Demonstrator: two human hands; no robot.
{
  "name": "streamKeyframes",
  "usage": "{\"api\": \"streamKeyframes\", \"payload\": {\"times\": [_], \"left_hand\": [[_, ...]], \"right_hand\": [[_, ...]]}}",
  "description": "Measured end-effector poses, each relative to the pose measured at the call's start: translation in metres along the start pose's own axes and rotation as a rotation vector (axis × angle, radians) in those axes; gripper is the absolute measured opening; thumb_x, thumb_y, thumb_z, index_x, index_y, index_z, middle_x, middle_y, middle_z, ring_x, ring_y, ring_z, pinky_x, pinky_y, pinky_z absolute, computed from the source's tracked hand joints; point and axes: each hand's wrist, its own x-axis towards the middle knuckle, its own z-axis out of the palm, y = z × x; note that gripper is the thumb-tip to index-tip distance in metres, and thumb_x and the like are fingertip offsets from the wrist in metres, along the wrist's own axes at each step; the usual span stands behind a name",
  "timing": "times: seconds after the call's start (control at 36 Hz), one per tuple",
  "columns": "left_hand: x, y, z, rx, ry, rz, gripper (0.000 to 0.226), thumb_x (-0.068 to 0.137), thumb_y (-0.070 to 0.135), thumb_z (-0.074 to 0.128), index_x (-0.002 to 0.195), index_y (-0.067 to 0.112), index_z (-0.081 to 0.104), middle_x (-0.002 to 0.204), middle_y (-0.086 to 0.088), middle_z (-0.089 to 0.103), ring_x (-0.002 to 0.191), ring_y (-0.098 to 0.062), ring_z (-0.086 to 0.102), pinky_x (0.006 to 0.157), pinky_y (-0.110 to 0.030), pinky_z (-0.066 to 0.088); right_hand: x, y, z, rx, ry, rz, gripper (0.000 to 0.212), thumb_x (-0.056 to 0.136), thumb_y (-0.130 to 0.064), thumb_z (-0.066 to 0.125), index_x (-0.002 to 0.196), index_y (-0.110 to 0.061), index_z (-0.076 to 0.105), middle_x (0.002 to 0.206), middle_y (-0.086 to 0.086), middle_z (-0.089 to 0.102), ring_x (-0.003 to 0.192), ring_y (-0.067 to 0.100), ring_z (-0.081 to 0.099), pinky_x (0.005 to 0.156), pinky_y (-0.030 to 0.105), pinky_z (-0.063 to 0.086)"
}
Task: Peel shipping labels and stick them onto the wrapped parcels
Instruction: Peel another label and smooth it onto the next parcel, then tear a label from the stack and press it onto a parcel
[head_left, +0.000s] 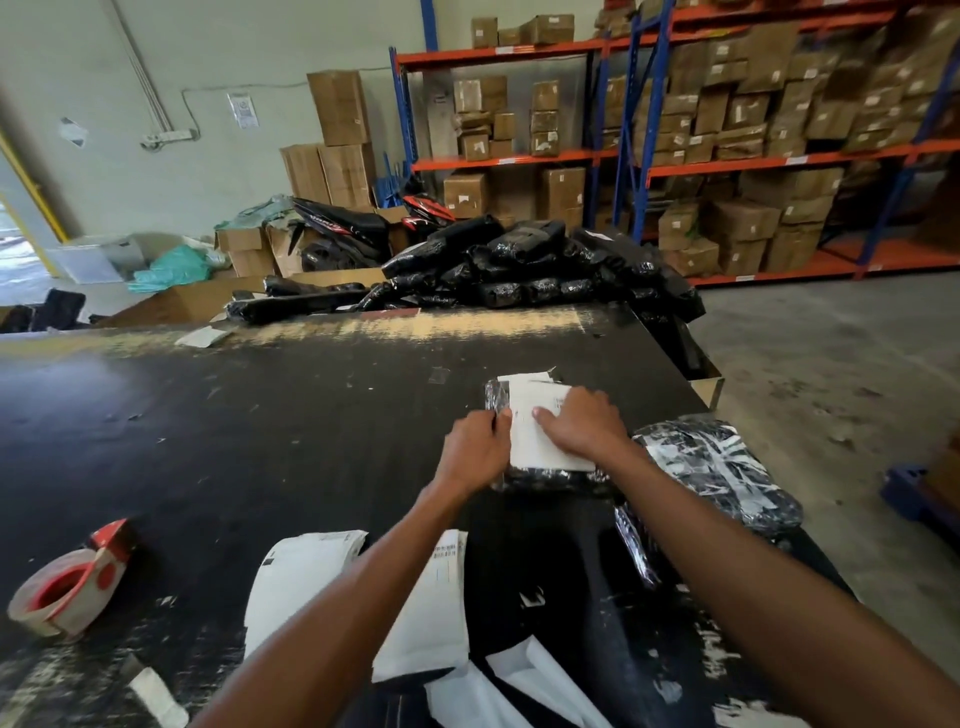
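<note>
Our right hand (582, 423) presses relaxed fingers on the label (540, 447), which lies under them atop the wrapped parcel (550, 477); our left hand (475, 449) curls its fingers round the parcel's edge on the surface (311, 415).

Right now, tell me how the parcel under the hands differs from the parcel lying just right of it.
The held parcel carries a white label; the right parcel shows none. The left hand grips the held parcel's edge and the right hand presses its label; nothing touches the right parcel. Both are wrapped in shiny black film.
</note>
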Motion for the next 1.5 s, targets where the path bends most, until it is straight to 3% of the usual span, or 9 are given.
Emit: {"api": "streamKeyframes", "payload": {"times": [0.17, 0.44, 0.53, 0.58, 0.89, 1.08, 1.22, 1.36, 1.5], "left_hand": [[0.072, 0.011, -0.001, -0.122, 0.008, -0.089, 0.050, 0.105, 0.041, 0.037, 0.075, 0.006, 0.055, 0.089, -0.024, 0.071, 0.082, -0.042, 0.067, 0.066, -0.037, 0.047], [0.132, -0.003, 0.007, -0.190, 0.002, -0.176, 0.053, 0.107, 0.033, 0.039, 0.060, 0.010, 0.046, 0.099, -0.031, 0.071, 0.067, -0.029, 0.059, 0.066, -0.030, 0.040], [0.139, -0.010, 0.015, -0.208, -0.054, -0.241, 0.051, 0.106, 0.036, 0.039, 0.079, -0.001, 0.062, 0.103, -0.027, 0.072, 0.092, -0.038, 0.069, 0.070, -0.034, 0.046], [0.139, -0.018, 0.023, -0.200, -0.100, -0.269, 0.050, 0.106, 0.035, 0.038, 0.095, -0.005, 0.066, 0.107, -0.025, 0.071, 0.098, -0.037, 0.068, 0.073, -0.034, 0.046], [0.132, -0.033, 0.016, -0.071, -0.161, -0.147, 0.036, 0.106, 0.028, 0.039, 0.087, 0.005, 0.060, 0.091, -0.012, 0.067, 0.086, -0.027, 0.061, 0.075, -0.035, 0.043], [0.100, -0.051, -0.033, 0.226, -0.197, 0.081, 0.033, 0.102, 0.018, 0.053, 0.130, 0.008, 0.066, 0.132, -0.010, 0.068, 0.123, -0.026, 0.062, 0.106, -0.033, 0.043], [0.058, -0.080, -0.065, 0.332, -0.254, 0.069, 0.034, 0.103, 0.019, 0.053, 0.133, 0.007, 0.062, 0.137, -0.010, 0.063, 0.128, -0.025, 0.058, 0.109, -0.033, 0.040], [0.010, -0.127, -0.078, 0.422, -0.445, 0.074, 0.031, 0.102, 0.028, 0.055, 0.128, 0.015, 0.065, 0.131, -0.007, 0.064, 0.121, -0.025, 0.061, 0.101, -0.035, 0.047], [-0.046, -0.162, -0.068, 0.638, -0.663, 0.061, 0.078, 0.095, 0.062, 0.049, 0.159, 0.026, 0.023, 0.168, 0.005, 0.015, 0.157, -0.022, -0.002, 0.125, -0.054, 0.005]], "right_hand": [[0.056, -0.026, -0.027, 0.028, 0.049, -0.054, 0.059, 0.094, -0.050, 0.059, 0.130, -0.003, 0.056, 0.138, 0.019, 0.058, 0.125, 0.039, 0.055, 0.099, 0.043, 0.047], [0.128, -0.036, -0.005, 0.050, 0.018, -0.033, 0.051, 0.090, -0.045, 0.063, 0.122, -0.006, 0.061, 0.131, 0.018, 0.062, 0.118, 0.038, 0.060, 0.091, 0.042, 0.052], [0.140, -0.032, 0.006, 0.047, -0.010, -0.014, 0.051, 0.090, -0.044, 0.063, 0.125, -0.007, 0.061, 0.131, 0.017, 0.062, 0.118, 0.037, 0.060, 0.092, 0.042, 0.052], [0.144, -0.026, 0.018, 0.028, -0.050, -0.004, 0.055, 0.091, -0.045, 0.060, 0.132, -0.008, 0.058, 0.138, 0.019, 0.057, 0.123, 0.037, 0.057, 0.098, 0.043, 0.051], [0.138, -0.015, 0.027, -0.033, -0.030, -0.095, 0.067, 0.101, -0.048, 0.048, 0.157, -0.018, 0.030, 0.167, 0.016, 0.013, 0.151, 0.038, 0.022, 0.119, 0.053, 0.024], [0.100, -0.033, 0.020, -0.152, 0.205, -0.361, 0.042, 0.101, -0.042, 0.050, 0.126, -0.012, 0.065, 0.129, 0.009, 0.065, 0.119, 0.026, 0.059, 0.108, 0.046, 0.038], [0.051, -0.046, 0.041, -0.103, 0.191, -0.544, 0.028, 0.100, -0.037, 0.051, 0.101, -0.016, 0.070, 0.102, 0.002, 0.071, 0.095, 0.022, 0.064, 0.102, 0.045, 0.042], [-0.008, -0.049, 0.079, -0.089, -0.010, -0.731, 0.031, 0.098, -0.047, 0.055, 0.106, -0.021, 0.071, 0.103, -0.003, 0.072, 0.095, 0.017, 0.066, 0.103, 0.042, 0.042], [-0.059, -0.031, 0.131, -0.236, -0.340, -0.775, 0.086, 0.087, -0.072, 0.052, 0.155, -0.022, 0.036, 0.162, 0.000, 0.034, 0.149, 0.018, 0.028, 0.120, 0.046, 0.017]]}}
